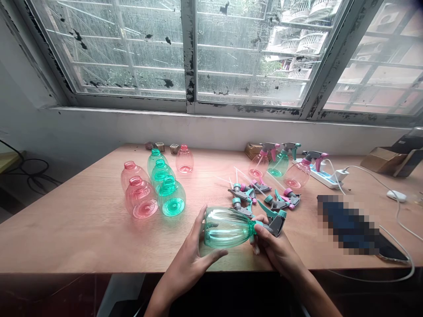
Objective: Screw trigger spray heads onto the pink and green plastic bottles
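A clear green spray bottle (228,229) lies sideways in the air above the table's front edge, its grey-and-green trigger head (276,220) on the neck and pointing right. My left hand (194,253) cups the bottle's base, thumb below and fingers behind. The fingers of my right hand (272,244) are closed around the collar where the head meets the neck. Just beyond the bottle lie several loose trigger spray heads (277,201), grey with green or pink parts, some with thin tubes showing.
Left on the wooden table (82,229) stand open-necked green bottles (172,196) and pink bottles (142,198). Three bottles with heads, including a pink spray bottle (297,174), stand at back right. Farther right are a power strip (325,178), white cables and a pixelated dark device (350,226).
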Demonstrator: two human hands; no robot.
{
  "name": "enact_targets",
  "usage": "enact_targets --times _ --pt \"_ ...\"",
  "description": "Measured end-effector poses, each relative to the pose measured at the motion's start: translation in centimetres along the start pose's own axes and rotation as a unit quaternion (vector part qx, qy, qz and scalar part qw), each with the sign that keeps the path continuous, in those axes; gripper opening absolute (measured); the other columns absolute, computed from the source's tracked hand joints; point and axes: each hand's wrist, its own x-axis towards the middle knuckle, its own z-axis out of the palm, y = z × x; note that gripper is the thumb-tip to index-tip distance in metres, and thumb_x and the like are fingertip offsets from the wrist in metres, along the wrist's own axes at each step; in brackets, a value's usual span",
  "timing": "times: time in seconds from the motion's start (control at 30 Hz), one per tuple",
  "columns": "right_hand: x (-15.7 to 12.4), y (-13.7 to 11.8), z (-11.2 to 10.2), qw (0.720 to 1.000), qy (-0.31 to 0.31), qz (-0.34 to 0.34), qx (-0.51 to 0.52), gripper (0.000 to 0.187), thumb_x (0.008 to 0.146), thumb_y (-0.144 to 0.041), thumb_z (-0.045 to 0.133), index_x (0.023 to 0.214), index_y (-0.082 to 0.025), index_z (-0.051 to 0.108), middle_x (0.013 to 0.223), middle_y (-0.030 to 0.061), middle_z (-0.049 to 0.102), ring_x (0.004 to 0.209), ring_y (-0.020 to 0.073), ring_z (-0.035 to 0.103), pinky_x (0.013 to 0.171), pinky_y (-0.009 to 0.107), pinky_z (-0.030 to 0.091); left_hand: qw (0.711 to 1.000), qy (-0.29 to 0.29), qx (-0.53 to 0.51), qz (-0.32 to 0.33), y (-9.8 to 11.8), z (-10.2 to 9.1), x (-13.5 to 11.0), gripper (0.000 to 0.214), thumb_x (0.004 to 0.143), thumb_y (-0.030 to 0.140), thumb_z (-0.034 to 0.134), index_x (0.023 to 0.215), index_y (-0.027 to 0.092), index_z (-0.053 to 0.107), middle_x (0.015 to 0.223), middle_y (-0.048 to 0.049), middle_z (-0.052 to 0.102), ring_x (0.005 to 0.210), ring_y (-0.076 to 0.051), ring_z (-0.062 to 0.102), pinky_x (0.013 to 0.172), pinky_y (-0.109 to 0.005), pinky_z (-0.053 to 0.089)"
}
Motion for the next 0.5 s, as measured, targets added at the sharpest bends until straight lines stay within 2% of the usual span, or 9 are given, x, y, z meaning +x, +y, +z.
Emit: enact_targets --times 0.5 --pt "-0.05 -0.23 0.17 1.0 0.007 0.001 -0.001 0.033 0.088 -0.047 0.079 0.094 -0.02 0.061 0.061 -0.0017 0.066 0.049 0.0125 0.055 0.052 0.024 0.038 1.0 -0.003 -0.001 -0.004 0.08 0.02 0.0 0.097 0.089 0.041 0.077 0.164 0.034 0.017 0.173 -0.0079 0.025 0.158 -0.034 0.024 0.13 -0.053 0.018"
